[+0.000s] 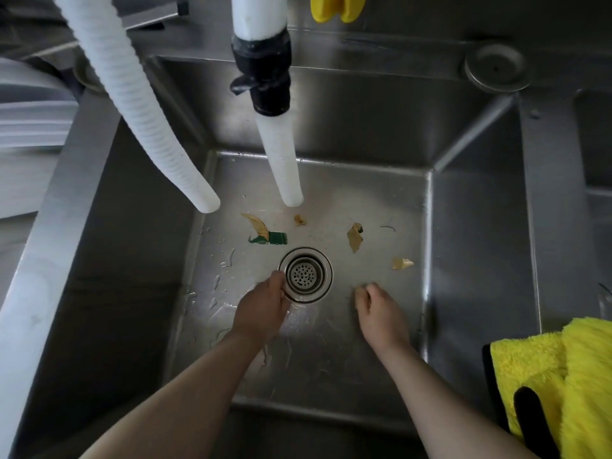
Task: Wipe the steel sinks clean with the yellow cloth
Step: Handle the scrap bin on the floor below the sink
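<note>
Both bare arms reach down into a deep steel sink (463,246), whose floor is wet with streaks and droplets. The left hand (263,308) rests at the near-left edge of the round drain strainer (305,275), its fingers curled so that the fingertips touch the strainer's rim; whether they actually pinch the rim cannot be told from this angle. The right hand (381,309) sits on the sink floor to the right of the drain, its fingers bunched together with the tips pressed down at the steel; whether anything is held between them cannot be told. The yellow cloth (556,376) is in neither hand: it lies draped over the sink's right rim, near the lower right corner of the view, with a black strip lying across it. Scraps of debris lie on the floor beyond the drain: a green and tan scrap (266,232) to the left, a small tan bit (299,220) behind it, a folded tan piece (355,236) to the right, and another tan scrap (402,263) further right. Two white corrugated hoses hang into the basin, the left hose (139,104) slanting in from the upper left and the middle hose (281,157) dropping from a black fitting (265,71). Yellow rubber gloves (336,8) hang at the top edge.
</note>
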### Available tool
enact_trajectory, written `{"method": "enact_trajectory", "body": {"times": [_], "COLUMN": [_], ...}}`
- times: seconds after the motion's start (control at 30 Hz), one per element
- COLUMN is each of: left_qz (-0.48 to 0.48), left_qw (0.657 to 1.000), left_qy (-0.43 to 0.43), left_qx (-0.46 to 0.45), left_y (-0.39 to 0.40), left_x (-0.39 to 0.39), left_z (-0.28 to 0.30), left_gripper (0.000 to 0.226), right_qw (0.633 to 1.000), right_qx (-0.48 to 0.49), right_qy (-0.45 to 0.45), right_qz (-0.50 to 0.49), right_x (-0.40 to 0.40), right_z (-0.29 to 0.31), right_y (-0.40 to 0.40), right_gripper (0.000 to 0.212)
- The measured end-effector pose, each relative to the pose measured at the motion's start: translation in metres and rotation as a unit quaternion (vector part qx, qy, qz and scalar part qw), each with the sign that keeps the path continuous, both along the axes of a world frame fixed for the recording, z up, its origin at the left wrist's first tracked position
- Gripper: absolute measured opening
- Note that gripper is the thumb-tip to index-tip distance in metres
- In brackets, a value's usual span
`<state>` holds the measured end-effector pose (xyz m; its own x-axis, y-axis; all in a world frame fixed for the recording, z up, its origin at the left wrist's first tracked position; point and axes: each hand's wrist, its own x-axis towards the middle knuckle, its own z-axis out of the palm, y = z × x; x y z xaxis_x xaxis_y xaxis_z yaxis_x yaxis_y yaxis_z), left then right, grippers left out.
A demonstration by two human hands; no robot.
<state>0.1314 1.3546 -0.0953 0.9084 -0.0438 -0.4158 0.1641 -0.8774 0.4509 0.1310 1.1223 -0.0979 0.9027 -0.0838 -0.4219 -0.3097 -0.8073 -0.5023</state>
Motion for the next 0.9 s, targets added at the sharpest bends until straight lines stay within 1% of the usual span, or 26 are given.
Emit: {"method": "enact_trajectory", "body": {"times": [0.07, 0.13, 0.17, 0.23, 0.3, 0.33, 0.43, 0.5, 0.57, 0.63, 0.73, 0.83, 0.9], "left_qz": [0.012, 0.033, 0.043, 0.057, 0.077, 0.087, 0.113, 0.111, 0.106, 0.102, 0.107, 0.099, 0.099], "left_qw": [1.000, 0.999, 0.999, 0.997, 0.994, 0.993, 0.991, 0.991, 0.992, 0.993, 0.991, 0.992, 0.992], "left_qy": [0.002, -0.012, -0.023, -0.049, -0.074, -0.080, -0.069, -0.068, -0.063, -0.058, -0.069, -0.054, -0.046], "left_qx": [-0.009, -0.017, -0.017, -0.014, -0.016, -0.017, -0.032, -0.025, -0.016, -0.003, 0.028, 0.060, 0.067], "left_y": [0.007, 0.015, 0.019, 0.024, 0.027, 0.028, 0.031, 0.035, 0.040, 0.041, 0.040, 0.037, 0.035], "left_x": [0.012, 0.025, 0.030, 0.039, 0.048, 0.052, 0.063, 0.069, 0.074, 0.079, 0.087, 0.092, 0.093], "left_z": [0.001, -0.003, -0.005, -0.008, -0.006, -0.004, -0.003, -0.008, -0.012, -0.012, -0.013, -0.013, -0.013], "left_gripper": [0.032, 0.029, 0.027, 0.026, 0.024, 0.023, 0.024, 0.030, 0.030, 0.028, 0.023, 0.019, 0.019], "right_qw": [0.998, 0.991, 0.986, 0.972, 0.960, 0.953, 0.936, 0.935, 0.939, 0.944, 0.948, 0.950, 0.950], "right_qx": [0.001, 0.018, 0.033, 0.062, 0.056, 0.040, 0.007, 0.000, -0.010, -0.020, -0.015, -0.012, 0.003], "right_qy": [-0.033, -0.043, -0.047, -0.058, -0.062, -0.069, -0.079, -0.069, -0.053, -0.033, -0.036, -0.043, -0.052], "right_qz": [-0.053, -0.122, -0.156, -0.221, -0.268, -0.291, -0.342, -0.349, -0.341, -0.328, -0.315, -0.310, -0.308], "right_x": [0.011, 0.021, 0.025, 0.033, 0.039, 0.043, 0.049, 0.051, 0.051, 0.049, 0.045, 0.045, 0.045], "right_z": [0.001, -0.001, -0.003, -0.002, 0.001, 0.002, 0.002, -0.002, -0.006, -0.009, -0.013, -0.011, -0.008], "right_y": [-0.002, -0.005, -0.006, -0.008, -0.011, -0.014, -0.023, -0.029, -0.035, -0.037, -0.037, -0.036, -0.034], "right_gripper": [0.032, 0.036, 0.035, 0.024, 0.011, 0.013, 0.026, 0.033, 0.036, 0.030, 0.022, 0.023, 0.028]}}
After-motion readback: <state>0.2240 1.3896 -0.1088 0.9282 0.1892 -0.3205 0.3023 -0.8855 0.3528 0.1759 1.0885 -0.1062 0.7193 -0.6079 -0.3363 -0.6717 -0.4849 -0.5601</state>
